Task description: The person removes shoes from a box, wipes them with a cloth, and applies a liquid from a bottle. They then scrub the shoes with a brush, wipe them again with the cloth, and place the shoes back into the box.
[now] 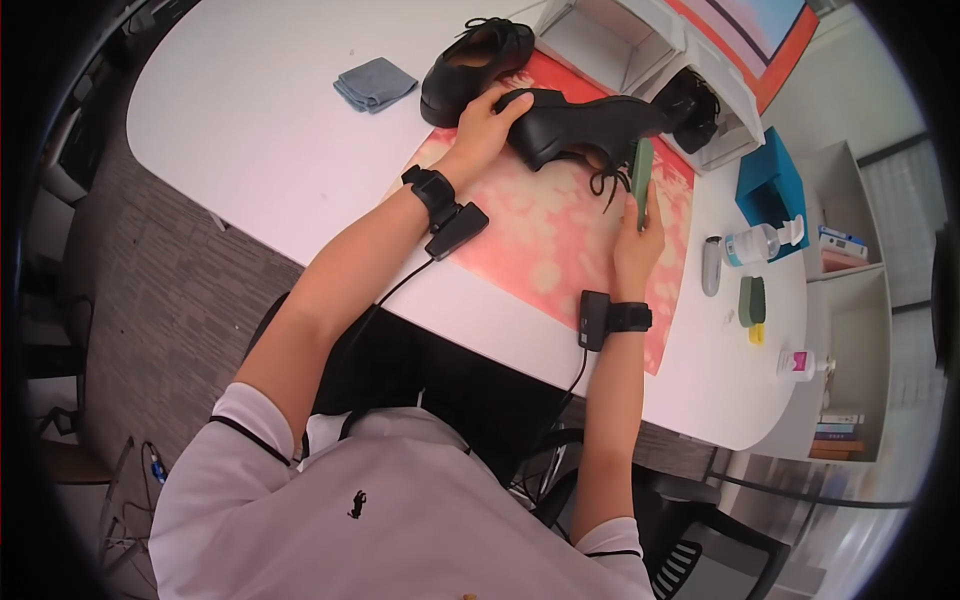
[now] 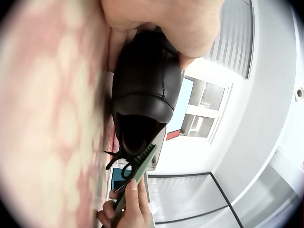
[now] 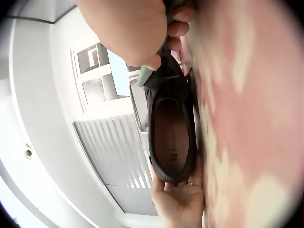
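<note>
A black lace-up shoe (image 1: 580,125) is held on its side over the red-and-cream mat (image 1: 540,240), its loose laces hanging toward me. My left hand (image 1: 485,135) grips it at the heel end, thumb on the outside. In my right hand (image 1: 638,240) is a green-backed brush (image 1: 641,170), its dark bristles right at the shoe near the laces. The left wrist view shows the heel of the shoe close up, with the brush (image 2: 137,178) beyond it. Beside my left hand, the matching black shoe (image 1: 475,70) stands on the mat's far left corner.
A folded grey cloth (image 1: 375,85) lies at the left. White boxes (image 1: 610,45) stand at the back, one with a shiny black item (image 1: 690,110) inside. Rightward are a teal box (image 1: 770,175), a pump bottle (image 1: 755,243), another green brush (image 1: 752,300) and a white bottle (image 1: 797,364).
</note>
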{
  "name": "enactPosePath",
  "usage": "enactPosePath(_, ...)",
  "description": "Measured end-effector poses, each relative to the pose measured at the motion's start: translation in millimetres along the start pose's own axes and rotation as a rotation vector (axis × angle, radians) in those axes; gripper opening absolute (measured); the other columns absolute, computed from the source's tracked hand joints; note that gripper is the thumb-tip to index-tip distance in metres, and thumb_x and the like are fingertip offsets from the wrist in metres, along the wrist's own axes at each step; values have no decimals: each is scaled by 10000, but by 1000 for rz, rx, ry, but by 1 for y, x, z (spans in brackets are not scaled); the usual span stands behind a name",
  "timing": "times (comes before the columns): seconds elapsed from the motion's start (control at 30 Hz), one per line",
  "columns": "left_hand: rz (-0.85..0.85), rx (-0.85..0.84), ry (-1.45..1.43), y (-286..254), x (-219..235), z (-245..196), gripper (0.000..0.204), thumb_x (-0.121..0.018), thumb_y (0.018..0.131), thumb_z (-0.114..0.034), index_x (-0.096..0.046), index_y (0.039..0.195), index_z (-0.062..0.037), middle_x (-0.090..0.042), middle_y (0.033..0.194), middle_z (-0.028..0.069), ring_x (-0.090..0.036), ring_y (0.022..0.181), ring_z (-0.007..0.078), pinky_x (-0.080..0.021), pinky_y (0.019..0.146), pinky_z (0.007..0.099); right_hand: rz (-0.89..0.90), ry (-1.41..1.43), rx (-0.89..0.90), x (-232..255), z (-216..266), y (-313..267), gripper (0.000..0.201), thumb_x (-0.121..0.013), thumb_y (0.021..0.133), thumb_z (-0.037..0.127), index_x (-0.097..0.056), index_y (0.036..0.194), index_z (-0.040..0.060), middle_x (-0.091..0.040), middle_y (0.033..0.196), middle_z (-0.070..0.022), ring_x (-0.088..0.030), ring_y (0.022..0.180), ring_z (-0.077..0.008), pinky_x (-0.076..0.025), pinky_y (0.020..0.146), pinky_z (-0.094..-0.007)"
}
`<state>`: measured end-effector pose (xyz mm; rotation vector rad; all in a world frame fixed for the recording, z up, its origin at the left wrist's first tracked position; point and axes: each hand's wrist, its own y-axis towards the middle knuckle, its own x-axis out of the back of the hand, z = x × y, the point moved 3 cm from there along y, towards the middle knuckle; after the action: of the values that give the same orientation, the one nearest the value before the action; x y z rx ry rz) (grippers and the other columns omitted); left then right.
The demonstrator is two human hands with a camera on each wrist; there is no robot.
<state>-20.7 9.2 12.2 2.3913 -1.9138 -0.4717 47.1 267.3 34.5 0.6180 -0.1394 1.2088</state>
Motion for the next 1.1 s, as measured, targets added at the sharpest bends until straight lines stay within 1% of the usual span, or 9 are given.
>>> enactPosePath(0.13,-5,7,23,1,0,0,417,-679,937,-345,-656,1159,7,-655,1050,49,-572,973,112,-436,883,251,-10,191,-1,0,23,-7,478,-579,986,194,-501,1429,34,-622,1330,-157,-604,1192,-235,-448,968,-301)
enactPosePath(0.23,31,-30,-28,-1,-1,-1,390,-695,924,-327,-663,1138,-2,-640,983,33,-566,905,99,-442,814,238,73,46,229,-11,24,-9,477,-579,980,207,-510,1422,42,-633,1312,-167,-619,1179,-268,-461,966,-319)
enactPosePath(0.43,64,-68,59,-5,-2,-4,346,-722,891,-293,-675,1123,-40,-592,873,-1,-527,783,75,-412,674,227,-81,-179,119,10,-5,5,471,-575,967,207,-525,1414,66,-648,1279,-177,-632,1159,-316,-473,968,-346)
enactPosePath(0.57,10,-41,28,-3,-2,-4,357,-732,862,-296,-697,1091,-24,-652,899,41,-568,779,110,-450,697,261,-83,79,99,10,-7,6,471,-586,967,224,-532,1411,75,-647,1283,-176,-631,1165,-313,-475,952,-331)
enactPosePath(0.67,35,-38,26,-5,-1,-7,335,-721,887,-287,-681,1103,-34,-591,868,4,-522,780,81,-407,670,233,49,-65,252,-7,13,-3,473,-588,972,224,-528,1416,75,-645,1284,-182,-632,1163,-291,-469,953,-317)
enactPosePath(0.77,44,-50,25,-7,-3,-8,352,-724,877,-294,-688,1097,-22,-625,904,28,-556,809,104,-434,710,248,25,-144,17,-1,19,-2,483,-594,974,226,-517,1428,78,-643,1291,-174,-620,1177,-269,-454,977,-311)
enactPosePath(0.87,14,-31,-5,-1,0,0,379,-733,854,-302,-703,1083,-2,-685,959,76,-616,858,148,-477,781,277,-70,-120,33,8,-1,3,492,-594,976,230,-506,1437,84,-641,1295,-164,-614,1178,-261,-444,989,-310)
enactPosePath(0.97,-5,-29,-60,3,-1,3,390,-724,864,-308,-698,1086,11,-684,971,80,-615,878,154,-473,801,279,-64,91,16,8,-5,4,491,-589,976,232,-506,1437,83,-639,1300,-161,-618,1173,-267,-448,984,-310)
enactPosePath(1.1,2,-41,-41,4,1,6,405,-710,879,-327,-694,1087,21,-680,982,79,-610,904,155,-468,822,283,27,49,133,-6,13,-2,482,-578,980,210,-504,1434,63,-618,1339,-156,-606,1199,-255,-446,992,-313)
